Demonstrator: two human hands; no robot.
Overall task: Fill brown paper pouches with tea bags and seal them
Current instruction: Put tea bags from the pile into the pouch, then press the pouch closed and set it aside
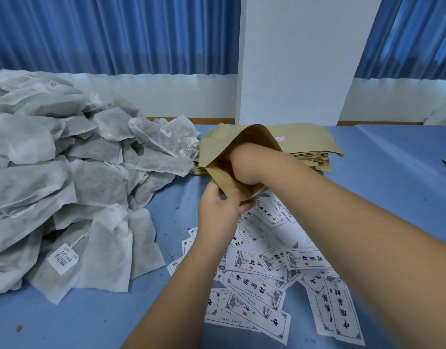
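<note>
Above the printed labels (262,278), a brown pouch (232,157) is held up, its mouth turned toward the person. Its edge is pinched by the left hand (219,210). The right hand (244,165) is pushed inside; its fingers are hidden. Tea bags (65,177) are piled on the left, nearer the left hand.

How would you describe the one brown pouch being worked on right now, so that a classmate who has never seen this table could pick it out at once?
Start at the white pillar and drop to the stack of flat brown pouches on the blue table. Just in front is the open pouch. Unlike its flat neighbours, it is lifted and puffed open: the left hand grips its edge and the right hand is plunged inside.
</note>
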